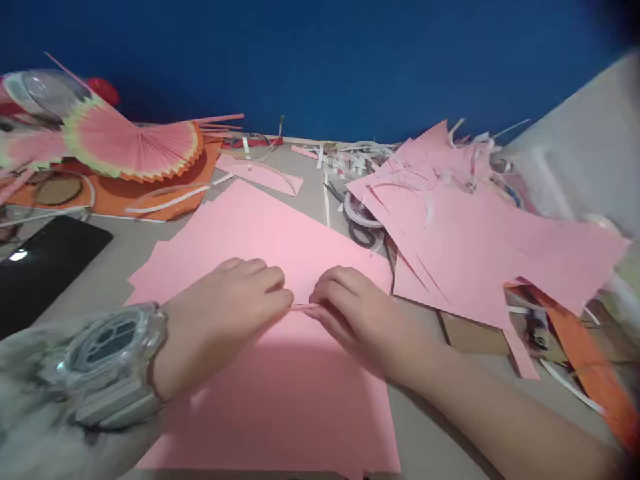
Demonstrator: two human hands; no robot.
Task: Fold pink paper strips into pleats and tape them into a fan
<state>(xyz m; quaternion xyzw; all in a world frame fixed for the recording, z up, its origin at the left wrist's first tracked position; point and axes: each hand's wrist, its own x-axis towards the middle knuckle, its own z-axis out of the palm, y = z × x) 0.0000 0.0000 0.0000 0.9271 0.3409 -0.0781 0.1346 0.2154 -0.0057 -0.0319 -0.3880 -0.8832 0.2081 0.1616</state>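
Both hands meet at the folded edge of a pink paper sheet [300, 400] in the middle of the table. My left hand [245, 293], with a clear watch [107, 353] on its wrist, has its fingers closed on that edge. From the other side my right hand [355, 307] pinches the same narrow fold, a short gap away. Beneath and beyond the fold spread more pink sheets [240, 227], fanned out of line with each other. The undersides of the fingers are hidden.
Cut pink paper scraps [475, 247] pile up at the right, beside scissors [363, 233]. A pleated pink paper fan [137, 147] lies on orange paper [175, 207] at the back left. A black phone [50, 273] rests at the left. Behind everything stands a blue wall [320, 60].
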